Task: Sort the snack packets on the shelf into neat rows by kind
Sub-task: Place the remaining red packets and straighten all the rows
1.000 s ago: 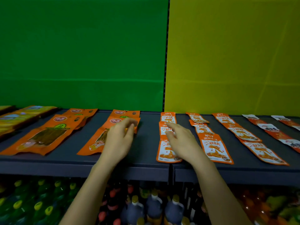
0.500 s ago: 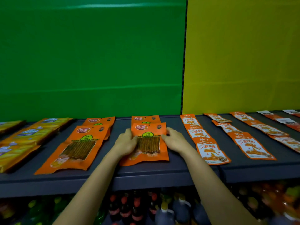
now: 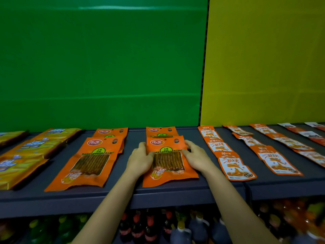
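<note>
Head camera: a person's left hand point(image 3: 140, 160) and right hand point(image 3: 197, 158) pressed in against the two long edges of a large orange snack packet point(image 3: 168, 162) lying flat near the front of the dark shelf point(image 3: 175, 194), fingers curled onto its margins but not lifting it, apparently to square it with a matching packet point(image 3: 161, 132) partly tucked under its far end. A second pair of the same kind point(image 3: 88, 162) lay just to the left, slightly askew. Yellow packets point(image 3: 31, 147) filled the far left, while rows of smaller orange-and-white sachets point(image 3: 233, 166) ran front to back on the right, with white-topped packets point(image 3: 309, 133) at the far right edge. Each kind kept its own lane, which suggested the sorting was well advanced. Below the shelf stood capped bottles point(image 3: 181, 229), their contents dark or coloured but blurred.
</note>
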### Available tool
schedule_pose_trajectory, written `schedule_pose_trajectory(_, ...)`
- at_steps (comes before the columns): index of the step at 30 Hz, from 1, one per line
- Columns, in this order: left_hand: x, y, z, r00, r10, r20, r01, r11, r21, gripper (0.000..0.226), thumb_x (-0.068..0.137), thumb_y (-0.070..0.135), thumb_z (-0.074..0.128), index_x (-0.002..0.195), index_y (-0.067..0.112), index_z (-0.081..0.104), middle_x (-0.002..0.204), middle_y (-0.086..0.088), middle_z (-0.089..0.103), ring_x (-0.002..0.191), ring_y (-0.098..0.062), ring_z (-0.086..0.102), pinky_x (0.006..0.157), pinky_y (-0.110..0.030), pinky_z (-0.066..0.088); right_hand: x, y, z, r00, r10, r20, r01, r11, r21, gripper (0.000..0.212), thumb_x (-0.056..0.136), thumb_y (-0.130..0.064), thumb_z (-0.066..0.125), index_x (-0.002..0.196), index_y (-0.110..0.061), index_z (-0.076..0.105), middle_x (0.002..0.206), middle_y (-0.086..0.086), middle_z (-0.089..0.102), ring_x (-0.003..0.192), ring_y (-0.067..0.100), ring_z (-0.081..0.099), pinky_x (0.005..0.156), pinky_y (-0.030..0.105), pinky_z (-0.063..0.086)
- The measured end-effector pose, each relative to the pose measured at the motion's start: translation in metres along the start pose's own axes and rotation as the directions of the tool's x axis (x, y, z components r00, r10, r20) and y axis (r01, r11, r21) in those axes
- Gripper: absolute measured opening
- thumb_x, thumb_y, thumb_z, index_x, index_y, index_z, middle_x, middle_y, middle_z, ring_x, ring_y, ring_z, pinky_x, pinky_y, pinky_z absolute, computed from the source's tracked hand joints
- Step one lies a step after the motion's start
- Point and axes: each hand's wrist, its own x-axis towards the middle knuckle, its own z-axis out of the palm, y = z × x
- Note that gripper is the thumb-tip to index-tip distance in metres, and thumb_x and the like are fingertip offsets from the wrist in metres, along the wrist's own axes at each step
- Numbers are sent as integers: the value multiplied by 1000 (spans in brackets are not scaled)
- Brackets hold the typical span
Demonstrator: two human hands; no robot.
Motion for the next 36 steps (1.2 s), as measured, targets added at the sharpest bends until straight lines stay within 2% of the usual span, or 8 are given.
schedule_pose_trajectory(9,0,2,1,999,15,43,-16,1000,20,45,98,24,40,140,11,29,141,-12,44,126,-28,47,101,-39,39,3,4,3,1000,2,21,0,995,-105,52,99,-33,36,148,-24,20,145,5,44,129,24,45,104,40,39)
schedule_pose_trajectory(15,-2,1,2,999,42,12,-43,998,56,45,97,24,41,139,9,33,140,-11,46,126,-27,47,101,-38,39,4,5,4,999,-52,6,52,995,-87,41,100,-31,35,140,-22,36,134,5,54,122,25,51,99,39,42)
schedule_pose_trajectory(17,-3,1,4,997,75,-36,-72,995,66,43,97,22,43,136,8,37,139,-11,47,127,-26,45,101,-36,38,4,5,4,997,-72,-7,71,996,-58,41,99,-32,36,138,-21,40,137,5,51,126,25,48,103,41,41)
schedule_pose_trajectory(21,-10,-4,-6,938,205,-280,-197,979,58,39,95,18,47,133,9,44,136,-8,50,128,-21,43,103,-33,36,1,1,2,989,-111,-93,104,992,-76,52,99,-31,38,147,-13,29,155,6,26,144,23,22,116,38,20)
schedule_pose_trajectory(25,-15,-14,-43,878,260,-402,-258,964,59,27,93,15,49,118,9,56,121,-9,60,113,-25,54,95,-36,42,-8,-20,0,973,-178,-145,168,983,-80,47,98,-29,40,142,-13,37,149,6,38,137,23,34,110,35,28)
schedule_pose_trajectory(29,-5,-47,-90,906,178,-383,-156,984,88,28,93,16,49,118,7,58,124,-13,59,116,-28,53,97,-36,40,-12,-58,9,971,-222,-88,215,973,-86,44,98,-27,41,139,-13,41,144,6,45,133,23,40,110,36,31)
schedule_pose_trajectory(33,6,-88,-128,961,5,-277,22,995,93,39,94,16,48,130,0,47,135,-19,51,125,-32,48,104,-37,38,-11,-104,37,972,-233,40,236,965,-118,41,98,-23,42,136,-6,45,141,11,48,132,24,43,110,32,32)
schedule_pose_trajectory(36,10,-109,-142,981,-108,-160,125,987,101,44,96,21,44,134,0,40,139,-22,46,127,-33,46,102,-35,36,-8,-131,68,977,-188,97,200,971,-134,40,98,-22,41,131,-1,48,137,16,51,129,29,45,107,37,35)
